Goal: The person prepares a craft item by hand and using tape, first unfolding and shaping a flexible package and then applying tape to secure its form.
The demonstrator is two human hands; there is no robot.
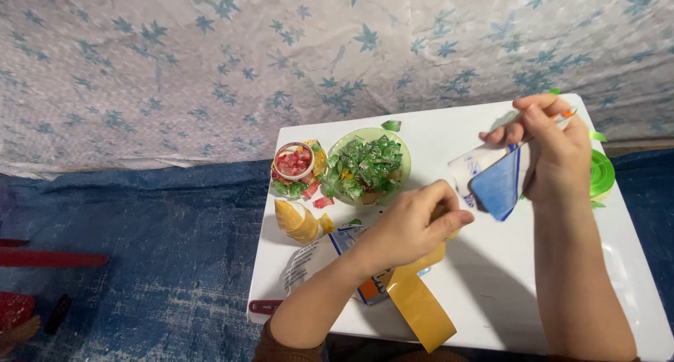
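1. Left hand pinches a yellow strip between closed fingers, above a flattened carton.
2. Right hand grips a blue-and-white carton piece, fingers closed.
3. On the white table: one green bowl of green pieces, one small cup of red pieces, one green tape roll.

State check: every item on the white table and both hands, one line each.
left hand: closed on yellow strip
right hand: grip on blue-and-white packet
green bowl: full of green pieces
small cup: holds red pieces
green tape roll: lying flat
yellow cone: on its side
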